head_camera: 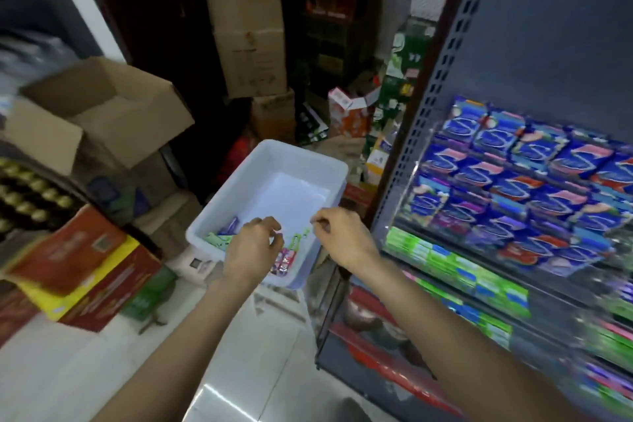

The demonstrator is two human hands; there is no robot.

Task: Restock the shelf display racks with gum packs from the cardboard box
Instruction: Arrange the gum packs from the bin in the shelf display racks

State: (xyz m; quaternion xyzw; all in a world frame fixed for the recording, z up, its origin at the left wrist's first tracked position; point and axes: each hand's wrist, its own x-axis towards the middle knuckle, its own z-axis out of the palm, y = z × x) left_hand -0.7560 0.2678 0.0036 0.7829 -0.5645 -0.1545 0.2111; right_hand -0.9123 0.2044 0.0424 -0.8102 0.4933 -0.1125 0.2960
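- Gum packs [283, 259] lie loose at the near end of a white plastic tray [337, 171], just below and beside the left hand's fingers [274, 231]; more fill the display racks [513, 188] to the right.
- They look light, small and stiff in glossy wrap, likely slippery; a pinch across the long sides, or a scoop of several, should serve.
- The left hand [251, 247] reaches into the tray with fingers curled over the packs; blur hides whether it grasps any.
- The right hand [342, 233] hovers at the tray's right rim, fingers curled as if pinching something green, but I cannot tell for sure.
- Beyond the fingers the tray floor is bare.
- An open cardboard box [102, 110] sits well to the left; stacked cartons [248, 31] stand behind.
- The rack's clear front lip may snag packs going in.
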